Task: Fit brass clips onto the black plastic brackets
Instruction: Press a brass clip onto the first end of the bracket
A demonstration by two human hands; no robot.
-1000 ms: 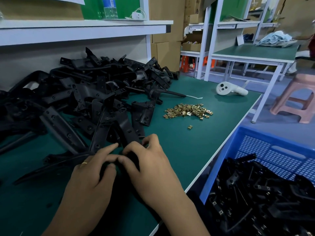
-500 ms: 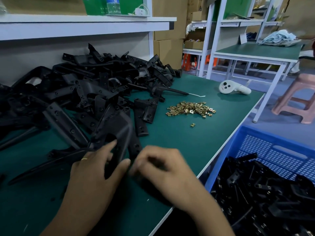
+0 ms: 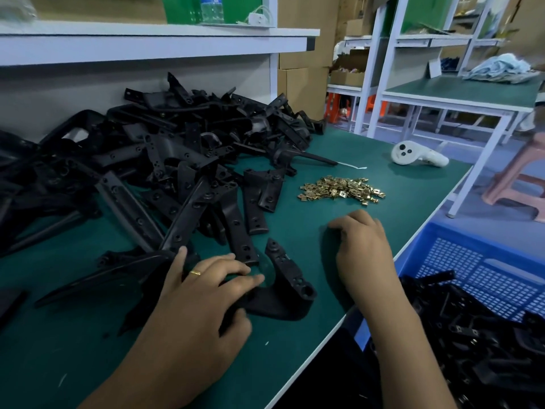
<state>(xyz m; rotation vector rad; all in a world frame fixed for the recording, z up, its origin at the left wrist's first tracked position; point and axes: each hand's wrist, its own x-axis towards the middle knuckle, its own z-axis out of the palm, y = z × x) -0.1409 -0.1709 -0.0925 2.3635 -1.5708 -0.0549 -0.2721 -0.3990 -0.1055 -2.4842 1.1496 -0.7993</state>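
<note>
The hands split apart now: a moment ago both were bunched together over one bracket at the near edge of the table (image 3: 309, 343), and now the right hand (image 3: 364, 246) is out on its own, travelling toward the heap of brass clips (image 3: 342, 191) and stopping just short of it. The left hand (image 3: 206, 293) stays behind, fingers curled over the curved black bracket (image 3: 287, 286) and pinning it flat on the green top. That reads as a fetch for the next clip (the bracket looks ready to take one).

The right hand's fingers are curled under, knuckles toward the camera, so whether they pinch anything I cannot tell. No clip shows on the held bracket; the left palm covers part of it. The big pile of black brackets (image 3: 165, 160) lies behind, cut off at the left edge. The blue crate (image 3: 486, 261) of brackets runs off frame on the right.
</note>
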